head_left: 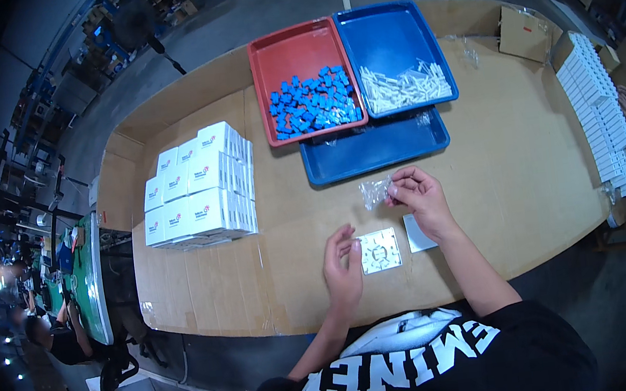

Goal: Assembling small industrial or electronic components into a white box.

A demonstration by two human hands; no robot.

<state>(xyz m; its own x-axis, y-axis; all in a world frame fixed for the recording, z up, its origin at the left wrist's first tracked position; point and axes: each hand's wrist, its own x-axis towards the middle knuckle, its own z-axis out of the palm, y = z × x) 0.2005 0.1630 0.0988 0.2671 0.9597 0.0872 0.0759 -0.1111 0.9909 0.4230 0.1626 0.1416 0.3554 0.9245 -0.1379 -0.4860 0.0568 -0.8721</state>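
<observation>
A crinkled clear plastic bag (pixel 376 191) is pinched between the fingertips of the right hand (pixel 420 197), above the cardboard-covered tabletop (pixel 496 174). The left hand (pixel 342 263), fingers loosely curled and parted from the thumb, is at the left edge of a white square plate (pixel 379 251); contact cannot be told. A plain white square (pixel 418 234) lies right of it. Beyond are a lower blue tray (pixel 378 153), a red tray (pixel 296 50) of blue pieces (pixel 314 103) and a blue tray (pixel 387 32) of white pieces (pixel 405 88); white boxes (pixel 196 189) stand stacked left.
</observation>
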